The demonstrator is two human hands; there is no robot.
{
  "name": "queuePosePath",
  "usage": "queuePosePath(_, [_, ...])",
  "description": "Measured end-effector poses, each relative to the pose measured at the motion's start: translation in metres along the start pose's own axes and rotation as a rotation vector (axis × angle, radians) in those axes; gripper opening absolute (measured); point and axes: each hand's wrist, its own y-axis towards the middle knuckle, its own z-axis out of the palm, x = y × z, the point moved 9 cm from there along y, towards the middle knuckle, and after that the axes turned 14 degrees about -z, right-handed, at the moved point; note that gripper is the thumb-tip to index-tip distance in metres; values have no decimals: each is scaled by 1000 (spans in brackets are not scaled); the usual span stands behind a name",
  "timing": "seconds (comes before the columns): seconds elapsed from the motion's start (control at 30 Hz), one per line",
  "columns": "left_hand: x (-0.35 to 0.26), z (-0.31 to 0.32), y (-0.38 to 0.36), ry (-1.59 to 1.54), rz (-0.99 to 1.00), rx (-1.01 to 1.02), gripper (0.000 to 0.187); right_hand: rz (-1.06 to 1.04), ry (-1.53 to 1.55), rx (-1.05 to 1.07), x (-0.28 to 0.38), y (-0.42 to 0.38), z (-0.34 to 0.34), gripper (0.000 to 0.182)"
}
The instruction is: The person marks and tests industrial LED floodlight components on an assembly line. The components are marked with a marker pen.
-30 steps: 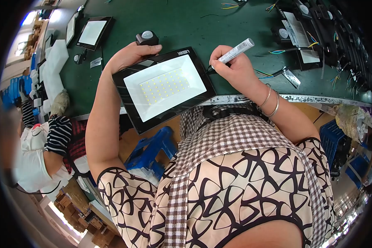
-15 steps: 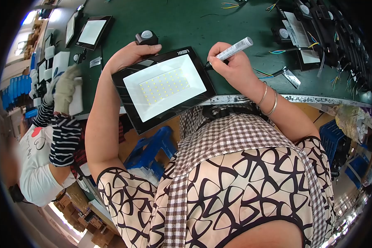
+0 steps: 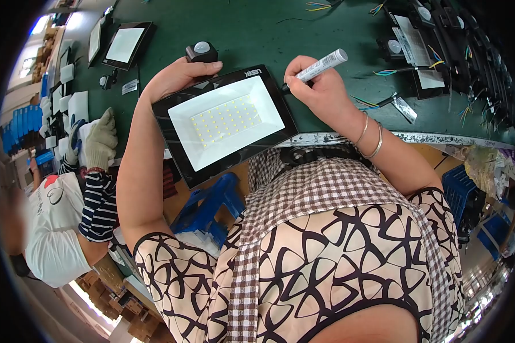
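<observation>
A black-framed LED floodlight (image 3: 226, 121), its rows of yellow chips facing up, is tilted at the front edge of the bench. My left hand (image 3: 174, 79) is closed round its far left side, thumb beside the domed motion sensor (image 3: 202, 51) on top; the other fingers are hidden. A white marker pen (image 3: 323, 65) is gripped in my right hand (image 3: 317, 88), its dark tip pointing at the floodlight's right edge. Close by my right hand lie coloured wires (image 3: 365, 103) and a silver label (image 3: 404, 109).
The green bench (image 3: 240, 28) carries another floodlight (image 3: 124, 43) at the left and a row of black floodlights (image 3: 475, 63) with loose wires at the right. A co-worker's gloved hand (image 3: 101, 140) is at the left. A blue stool (image 3: 212, 203) stands below the bench.
The floodlight has shifted very slightly left, and my right hand with the marker has moved slightly left too. The co-worker's gloved hand has moved lower and their arm has shifted.
</observation>
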Motion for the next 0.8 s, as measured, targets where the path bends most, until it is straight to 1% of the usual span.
queuePosePath(0.13, [-2,1,-3,5,9,-12,23,2,-26,22,-1,9,2,7])
queuePosePath(0.27, [4,-5,5,69,-16,2,24,-2,-31,3,-4,13,2,7])
queuePosePath(0.4, [1,-1,-3,41,5,-30,24,-2,15,-30,-5,8,-2,7])
queuePosePath(0.5, [4,-1,-4,24,8,-33,24,-33,10,-38,-5,-3,-9,11])
queuePosePath(0.6, [6,-1,-4,29,-12,-37,23,-12,-1,-21,-6,-10,-6,11])
queuePosePath(0.7, [5,-3,-2,25,-17,-36,22,-53,13,-70,-3,-7,-5,11])
queuePosePath(0.8, [6,-3,-3,23,-12,-28,22,-33,11,-51,-3,-4,-1,11])
